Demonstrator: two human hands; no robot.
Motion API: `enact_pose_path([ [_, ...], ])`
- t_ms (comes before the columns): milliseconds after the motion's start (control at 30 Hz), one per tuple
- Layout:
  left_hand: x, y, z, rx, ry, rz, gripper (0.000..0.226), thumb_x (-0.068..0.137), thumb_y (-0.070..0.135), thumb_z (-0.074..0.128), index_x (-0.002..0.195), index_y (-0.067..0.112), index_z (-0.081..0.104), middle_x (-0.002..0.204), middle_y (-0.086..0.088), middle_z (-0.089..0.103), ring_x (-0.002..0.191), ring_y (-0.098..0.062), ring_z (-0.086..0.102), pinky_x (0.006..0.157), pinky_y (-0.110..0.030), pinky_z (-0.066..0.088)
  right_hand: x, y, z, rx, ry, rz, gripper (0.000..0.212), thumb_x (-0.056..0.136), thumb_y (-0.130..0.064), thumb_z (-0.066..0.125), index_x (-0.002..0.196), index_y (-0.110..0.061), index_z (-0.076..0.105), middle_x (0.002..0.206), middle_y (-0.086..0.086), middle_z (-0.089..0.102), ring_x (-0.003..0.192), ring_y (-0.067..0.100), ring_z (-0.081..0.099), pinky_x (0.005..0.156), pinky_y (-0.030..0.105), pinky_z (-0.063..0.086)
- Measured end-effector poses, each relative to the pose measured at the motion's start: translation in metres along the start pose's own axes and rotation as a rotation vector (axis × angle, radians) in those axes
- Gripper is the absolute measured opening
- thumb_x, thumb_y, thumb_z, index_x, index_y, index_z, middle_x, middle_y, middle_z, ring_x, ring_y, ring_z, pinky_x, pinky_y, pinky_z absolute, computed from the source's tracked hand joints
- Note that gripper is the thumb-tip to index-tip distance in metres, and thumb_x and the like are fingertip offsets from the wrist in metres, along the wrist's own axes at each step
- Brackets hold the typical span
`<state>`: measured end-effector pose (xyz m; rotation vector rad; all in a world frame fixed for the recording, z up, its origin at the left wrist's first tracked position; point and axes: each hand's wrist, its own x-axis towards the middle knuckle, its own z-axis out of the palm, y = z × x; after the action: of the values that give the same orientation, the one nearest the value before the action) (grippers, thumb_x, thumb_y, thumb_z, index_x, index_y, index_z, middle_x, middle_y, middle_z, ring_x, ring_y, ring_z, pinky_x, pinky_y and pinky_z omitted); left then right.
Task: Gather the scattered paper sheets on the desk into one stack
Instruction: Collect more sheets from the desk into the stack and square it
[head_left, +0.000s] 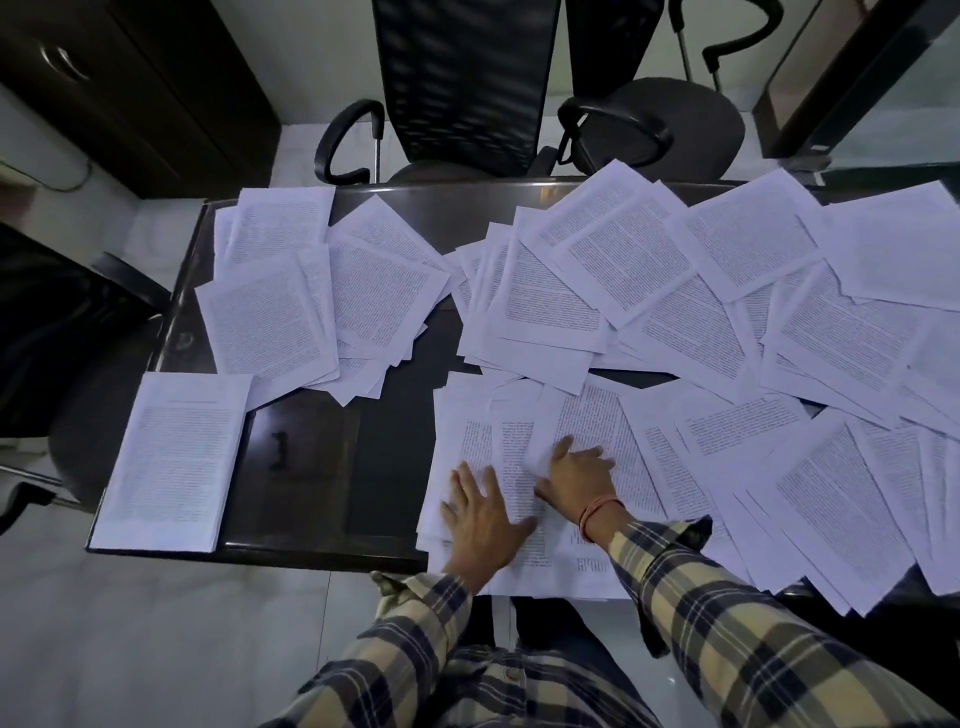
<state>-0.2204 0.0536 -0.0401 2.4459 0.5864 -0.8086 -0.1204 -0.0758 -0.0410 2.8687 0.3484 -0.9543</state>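
Two plaid sleeves (727, 623) reached over the near edge, the left hand (480, 512) spread flat and the right hand (576, 475) pressing splayed fingers on overlapping printed paper sheets (519, 467). The dark glossy desk (322, 467) carried too many scattered sheets to count and one neat stack (174, 457) at its near-left corner. Two black office chairs (462, 83) stood beyond it on the pale floor.

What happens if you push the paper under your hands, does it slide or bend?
The sheets under the left hand and right hand look thin and lie flat, so they would probably flop if lifted. The desk looks glossy, so pushed sheets would likely slide, perhaps dragging overlapping neighbours.
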Motion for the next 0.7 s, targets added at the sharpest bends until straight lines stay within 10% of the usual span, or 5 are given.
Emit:
enact_pose_path([
  [167,-0.015,0.019,0.019,0.08,0.027,0.083,0.087,0.092,0.056,0.063,0.154,0.007,0.027,0.165,-0.029,0.008,0.154,-0.049,0.01,0.121,-0.061,0.021,0.003,0.004,-0.004,0.077,0.057,0.005,0.045,0.103,-0.008,0.038,0.143,0.012,0.038,0.121,0.03,0.067,0.11,0.041,0.068,0.089,0.048,0.059],
  [267,-0.021,0.034,0.021,-0.007,0.031,0.17,0.07,0.094,0.048,0.064,0.143,0.004,0.04,0.145,-0.02,0.039,0.132,-0.04,0.043,0.106,-0.046,0.044,0.007,0.017,-0.031,0.286,0.074,0.077,0.036,0.098,-0.011,0.048,0.132,-0.001,0.052,0.122,0.021,0.067,0.113,0.04,0.065,0.091,0.043,0.054],
  [567,-0.01,0.07,0.038,-0.389,-0.065,-0.083,0.059,0.094,0.008,0.067,0.143,0.005,0.036,0.139,-0.018,0.052,0.124,-0.036,0.057,0.104,-0.043,0.05,0.015,0.054,-0.05,0.724,0.039,0.275,0.039,0.094,-0.017,0.065,0.13,-0.002,0.063,0.131,0.023,0.066,0.12,0.044,0.061,0.099,0.049,0.053],
  [700,0.008,0.058,0.023,-0.516,-0.091,-0.181,0.028,0.081,0.003,0.069,0.072,0.015,0.047,0.07,0.004,0.047,0.067,-0.019,0.053,0.06,-0.032,0.047,0.014,0.062,-0.051,0.808,0.072,0.289,0.032,0.093,-0.006,0.057,0.123,-0.002,0.067,0.125,0.024,0.067,0.117,0.045,0.061,0.095,0.044,0.053],
])
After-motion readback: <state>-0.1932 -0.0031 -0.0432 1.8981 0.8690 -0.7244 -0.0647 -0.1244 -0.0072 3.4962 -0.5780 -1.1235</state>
